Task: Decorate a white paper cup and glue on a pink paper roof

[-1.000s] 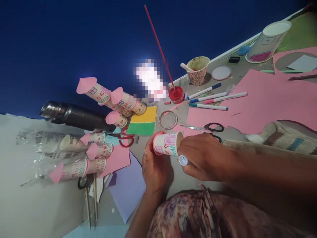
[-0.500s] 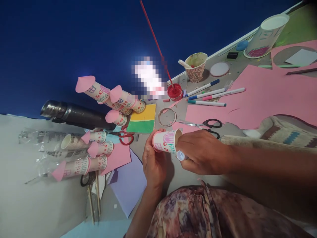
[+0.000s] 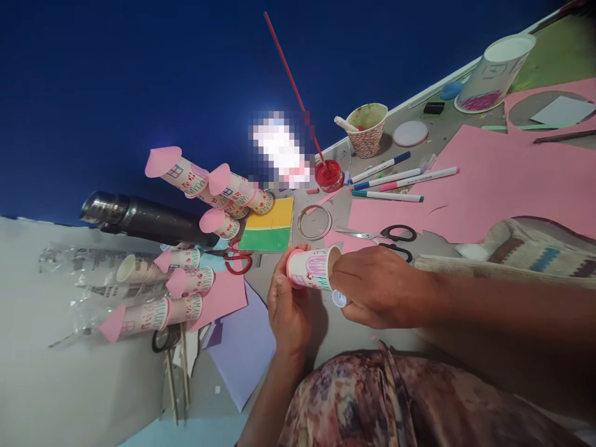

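My left hand point(image 3: 289, 310) is wrapped round a small white paper cup point(image 3: 311, 268), tipped on its side with its mouth to the right. Pink rims its base, and purple, red and green drawings cover its wall. At the mouth, my right hand point(image 3: 382, 287) is closed, its fingers against the rim. From under those fingers sticks the round pale end of what looks like a marker point(image 3: 339, 298); the rest of it is hidden. Just beyond the cup lie black-handled scissors point(image 3: 395, 234) and a tape roll point(image 3: 315, 221).
Decorated cup towers with pink cones point(image 3: 179, 174) stand at left, beside a dark flask point(image 3: 139, 217). Red-handled scissors point(image 3: 238, 263) and purple paper point(image 3: 242, 354) lie nearer. Several markers point(image 3: 388, 196), a red paint pot point(image 3: 328, 176) and pink paper point(image 3: 488, 180) spread across the back and right.
The view has shifted slightly. Both hands keep their hold in nearly the same place, and the pale marker end beneath my right fingers has turned a little.
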Demonstrator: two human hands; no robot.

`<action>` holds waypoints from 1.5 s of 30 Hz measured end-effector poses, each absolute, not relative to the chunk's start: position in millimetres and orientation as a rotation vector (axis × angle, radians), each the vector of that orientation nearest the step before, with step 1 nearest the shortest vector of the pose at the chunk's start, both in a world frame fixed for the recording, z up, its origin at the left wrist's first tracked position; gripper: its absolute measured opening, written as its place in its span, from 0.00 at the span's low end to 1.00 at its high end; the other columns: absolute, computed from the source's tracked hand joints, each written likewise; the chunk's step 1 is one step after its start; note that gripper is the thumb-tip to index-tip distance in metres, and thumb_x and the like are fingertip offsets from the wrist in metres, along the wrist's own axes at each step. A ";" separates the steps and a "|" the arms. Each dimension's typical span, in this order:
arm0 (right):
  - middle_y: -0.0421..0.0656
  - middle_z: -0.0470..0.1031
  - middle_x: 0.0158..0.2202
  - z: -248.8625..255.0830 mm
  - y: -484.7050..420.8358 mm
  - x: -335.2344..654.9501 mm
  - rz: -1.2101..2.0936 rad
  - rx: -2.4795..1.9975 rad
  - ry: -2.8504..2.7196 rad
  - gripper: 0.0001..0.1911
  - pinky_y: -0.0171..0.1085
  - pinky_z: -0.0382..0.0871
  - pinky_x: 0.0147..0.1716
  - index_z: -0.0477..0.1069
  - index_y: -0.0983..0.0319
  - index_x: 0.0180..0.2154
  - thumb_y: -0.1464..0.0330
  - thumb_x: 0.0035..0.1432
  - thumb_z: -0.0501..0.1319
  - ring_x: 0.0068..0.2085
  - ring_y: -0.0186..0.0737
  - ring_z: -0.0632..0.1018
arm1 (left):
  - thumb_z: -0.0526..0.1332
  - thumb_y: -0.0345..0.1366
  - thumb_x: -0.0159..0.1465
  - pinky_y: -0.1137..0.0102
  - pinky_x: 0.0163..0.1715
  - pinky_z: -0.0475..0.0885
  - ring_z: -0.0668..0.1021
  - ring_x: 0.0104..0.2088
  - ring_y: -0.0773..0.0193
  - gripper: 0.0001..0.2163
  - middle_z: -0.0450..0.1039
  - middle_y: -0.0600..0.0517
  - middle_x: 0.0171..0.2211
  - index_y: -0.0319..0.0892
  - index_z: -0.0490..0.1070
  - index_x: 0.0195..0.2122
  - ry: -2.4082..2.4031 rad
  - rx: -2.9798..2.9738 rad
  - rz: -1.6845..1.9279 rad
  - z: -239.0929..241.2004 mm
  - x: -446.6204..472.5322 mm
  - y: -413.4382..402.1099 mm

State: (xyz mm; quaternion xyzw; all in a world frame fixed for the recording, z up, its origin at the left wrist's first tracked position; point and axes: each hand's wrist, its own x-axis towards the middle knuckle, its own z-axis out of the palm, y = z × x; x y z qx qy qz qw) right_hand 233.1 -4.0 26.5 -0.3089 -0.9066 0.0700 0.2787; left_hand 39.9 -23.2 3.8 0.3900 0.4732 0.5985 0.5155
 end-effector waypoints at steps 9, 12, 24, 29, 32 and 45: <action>0.52 0.81 0.40 24.8 -2.6 235.0 0.226 -0.804 -2.568 0.09 0.41 0.58 0.29 0.74 0.65 0.41 0.72 0.64 0.56 0.37 0.46 0.76 | 0.60 0.50 0.74 0.58 0.61 0.74 0.80 0.60 0.50 0.19 0.81 0.43 0.58 0.45 0.81 0.55 1.125 0.916 1.422 5.4 39.4 -22.1; 0.50 0.81 0.38 24.7 -2.6 235.0 0.243 -0.798 -2.573 0.09 0.41 0.58 0.30 0.74 0.65 0.42 0.72 0.64 0.56 0.36 0.46 0.76 | 0.61 0.51 0.73 0.57 0.62 0.73 0.80 0.60 0.49 0.19 0.81 0.43 0.57 0.45 0.81 0.55 1.150 0.921 1.410 6.3 39.4 -22.3; 0.41 0.74 0.25 20.9 0.0 228.7 0.663 -1.121 -2.111 0.05 0.39 0.47 0.28 0.70 0.61 0.26 0.70 0.54 0.59 0.27 0.37 0.66 | 0.61 0.52 0.72 0.60 0.58 0.74 0.80 0.58 0.53 0.20 0.80 0.46 0.57 0.48 0.79 0.57 1.155 0.918 1.443 14.4 40.4 -18.7; 0.39 0.72 0.22 23.1 11.9 233.5 1.525 -1.193 -1.441 0.09 0.34 0.55 0.22 0.71 0.61 0.26 0.63 0.54 0.62 0.22 0.33 0.66 | 0.61 0.57 0.70 0.60 0.58 0.73 0.77 0.60 0.52 0.22 0.79 0.45 0.59 0.49 0.79 0.57 1.172 0.887 1.485 13.9 33.1 -15.9; 0.41 0.74 0.23 15.1 19.7 235.7 1.923 -1.005 -0.871 0.14 0.32 0.56 0.17 0.73 0.63 0.23 0.59 0.48 0.70 0.22 0.32 0.69 | 0.63 0.62 0.67 0.60 0.54 0.75 0.78 0.59 0.51 0.25 0.78 0.43 0.59 0.49 0.79 0.54 1.125 0.846 1.497 13.8 32.2 -15.5; 0.34 0.65 0.20 14.4 20.8 234.0 2.158 -0.649 -0.463 0.18 0.31 0.62 0.22 0.71 0.63 0.26 0.61 0.45 0.78 0.24 0.30 0.66 | 0.79 0.40 0.55 0.74 0.29 0.71 0.79 0.34 0.66 0.18 0.81 0.47 0.40 0.38 0.83 0.43 0.807 0.381 0.985 35.7 44.9 -29.5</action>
